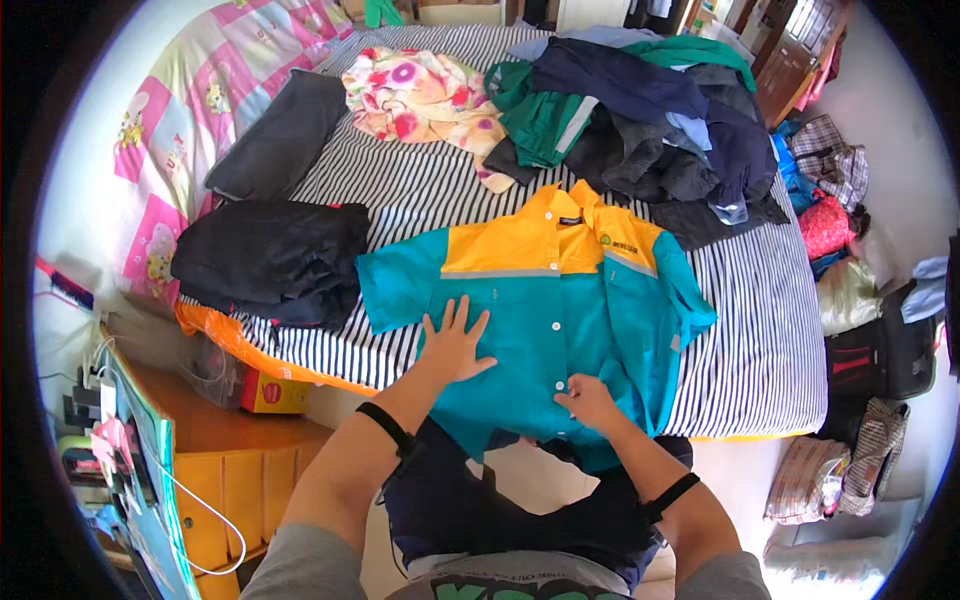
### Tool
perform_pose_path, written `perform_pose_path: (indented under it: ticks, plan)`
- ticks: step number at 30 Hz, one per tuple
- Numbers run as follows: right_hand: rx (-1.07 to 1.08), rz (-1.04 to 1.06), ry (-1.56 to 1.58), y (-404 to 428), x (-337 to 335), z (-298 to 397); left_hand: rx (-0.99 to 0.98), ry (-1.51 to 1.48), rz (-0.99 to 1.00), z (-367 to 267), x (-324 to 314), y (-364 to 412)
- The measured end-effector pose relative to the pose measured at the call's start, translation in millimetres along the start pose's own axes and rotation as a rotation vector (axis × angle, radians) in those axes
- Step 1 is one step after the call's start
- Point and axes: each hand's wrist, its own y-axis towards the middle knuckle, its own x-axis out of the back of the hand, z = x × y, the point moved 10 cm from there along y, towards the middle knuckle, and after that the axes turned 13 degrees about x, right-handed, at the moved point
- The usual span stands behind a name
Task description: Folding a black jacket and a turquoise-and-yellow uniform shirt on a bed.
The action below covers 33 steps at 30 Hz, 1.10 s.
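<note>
A teal and yellow short-sleeved work shirt (510, 322) lies front up across the near edge of the bed, its collar pointing away from me. A grey stripe and white buttons run on its front, and the chest bears small writing. Flat on the shirt's left half rests my left hand (453, 349), fingers spread. My right hand (586, 403) pinches the front placket by a lower button. The right half of the shirt is rumpled, with its sleeve bent under. Its hem hangs over the bed edge towards my legs.
Black folded clothes (270, 262) and a dark grey folded garment (281, 139) lie at left on the striped bedsheet (757, 337). Behind the shirt are a floral cloth (420, 97) and a heap of dark clothes (637, 112). A wooden desk (225, 427) stands near left; bags (847, 300) line the right wall.
</note>
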Motion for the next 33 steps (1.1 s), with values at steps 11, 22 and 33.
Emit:
perform_pose_path:
  ticks: [11, 22, 33]
  plan:
    - [0.312, -0.311, -0.248, -30, 52, 31, -0.040, 0.060, 0.187, 12, -24, 1]
    - [0.220, -0.524, -0.309, -45, 136, -43, -0.197, -0.132, 0.181, -83, 8, 87]
    - [-0.061, -0.740, 0.798, -39, 131, -125, -0.130, -0.743, 0.284, -224, -64, 18]
